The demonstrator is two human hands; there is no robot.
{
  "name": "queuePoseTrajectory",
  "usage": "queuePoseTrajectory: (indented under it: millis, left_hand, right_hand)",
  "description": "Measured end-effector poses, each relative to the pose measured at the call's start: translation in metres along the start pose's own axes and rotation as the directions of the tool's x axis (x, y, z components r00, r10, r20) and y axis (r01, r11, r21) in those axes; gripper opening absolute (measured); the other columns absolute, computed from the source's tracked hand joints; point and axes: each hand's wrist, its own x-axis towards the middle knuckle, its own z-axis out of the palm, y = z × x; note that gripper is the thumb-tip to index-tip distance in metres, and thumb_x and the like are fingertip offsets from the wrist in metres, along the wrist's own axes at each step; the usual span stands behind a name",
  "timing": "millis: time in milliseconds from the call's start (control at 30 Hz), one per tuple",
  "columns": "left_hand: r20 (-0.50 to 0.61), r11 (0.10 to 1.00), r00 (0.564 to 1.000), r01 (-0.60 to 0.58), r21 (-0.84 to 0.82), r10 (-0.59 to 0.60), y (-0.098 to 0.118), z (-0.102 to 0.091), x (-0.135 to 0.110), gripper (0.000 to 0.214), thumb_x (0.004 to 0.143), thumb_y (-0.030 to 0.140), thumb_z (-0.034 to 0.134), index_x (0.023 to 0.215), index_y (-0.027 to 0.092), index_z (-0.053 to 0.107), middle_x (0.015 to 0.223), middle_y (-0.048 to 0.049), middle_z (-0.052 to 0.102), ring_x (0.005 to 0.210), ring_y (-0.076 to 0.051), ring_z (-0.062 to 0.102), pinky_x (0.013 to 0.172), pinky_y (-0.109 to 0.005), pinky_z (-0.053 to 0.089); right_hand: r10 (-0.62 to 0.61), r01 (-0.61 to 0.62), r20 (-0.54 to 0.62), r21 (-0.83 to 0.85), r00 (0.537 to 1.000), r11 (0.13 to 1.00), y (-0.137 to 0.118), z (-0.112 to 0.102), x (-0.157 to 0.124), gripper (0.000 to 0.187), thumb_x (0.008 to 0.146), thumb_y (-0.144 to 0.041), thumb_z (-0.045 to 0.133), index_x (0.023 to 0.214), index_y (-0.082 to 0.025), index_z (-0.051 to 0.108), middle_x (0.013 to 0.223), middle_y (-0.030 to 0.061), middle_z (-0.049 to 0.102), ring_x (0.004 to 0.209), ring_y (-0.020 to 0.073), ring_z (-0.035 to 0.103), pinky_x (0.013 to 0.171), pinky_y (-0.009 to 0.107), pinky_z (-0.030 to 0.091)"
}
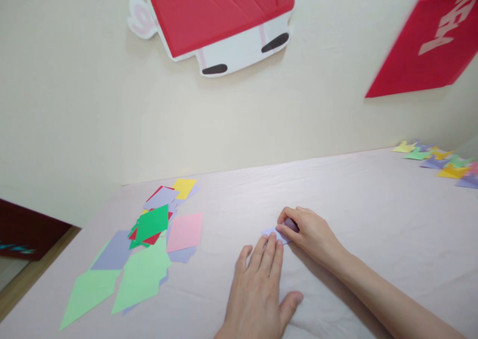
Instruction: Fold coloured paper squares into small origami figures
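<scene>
A small lavender paper piece (pixel 275 233) lies on the pale pink tablecloth (pixel 336 194) in front of me. My left hand (pixel 259 289) rests flat on the cloth with fingers stretched out, the fingertips pressing the paper's near edge. My right hand (pixel 308 232) comes in from the right, its fingers curled and pinching the paper's right end, part of which is folded under them.
Loose coloured paper squares (pixel 149 244) in green, pink, lavender, red and yellow are scattered on the left of the table. Several folded paper shapes (pixel 440 161) lie at the far right. Behind stands a cream wall with red banners (pixel 429 40).
</scene>
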Motion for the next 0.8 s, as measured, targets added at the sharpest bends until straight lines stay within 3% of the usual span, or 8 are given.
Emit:
queuePoseTrajectory:
  millis: [367, 800]
  left_hand:
    - [-0.012, 1.000, 1.000, 0.002, -0.009, -0.002, 0.0008, -0.0006, 0.0008, 0.068, 0.096, 0.061, 0.025, 0.145, 0.016, 0.039, 0.152, -0.0074, 0.036, 0.136, -0.028, 0.041, 0.102, -0.050, 0.037]
    - [0.093, 0.994, 0.994, 0.058, -0.087, -0.050, 0.0025, -0.0080, 0.0045, 0.069, 0.094, 0.063, 0.028, 0.146, 0.018, 0.038, 0.153, -0.0087, 0.033, 0.137, -0.030, 0.039, 0.105, -0.055, 0.035]
  right_hand:
    - [-0.015, 0.015, -0.013, -0.016, 1.000, 1.000, 0.0015, 0.0030, -0.0012, 0.008, 0.088, -0.024, 0.057, 0.085, -0.021, 0.063, 0.082, 0.0036, 0.065, 0.081, 0.0203, 0.057, 0.073, 0.029, 0.038]
    - [-0.012, 0.011, -0.037, -0.049, 0.999, 0.999, 0.0003, 0.0040, -0.0010, 0.010, 0.089, -0.026, 0.056, 0.085, -0.021, 0.064, 0.080, 0.0043, 0.064, 0.079, 0.0205, 0.057, 0.071, 0.029, 0.038]
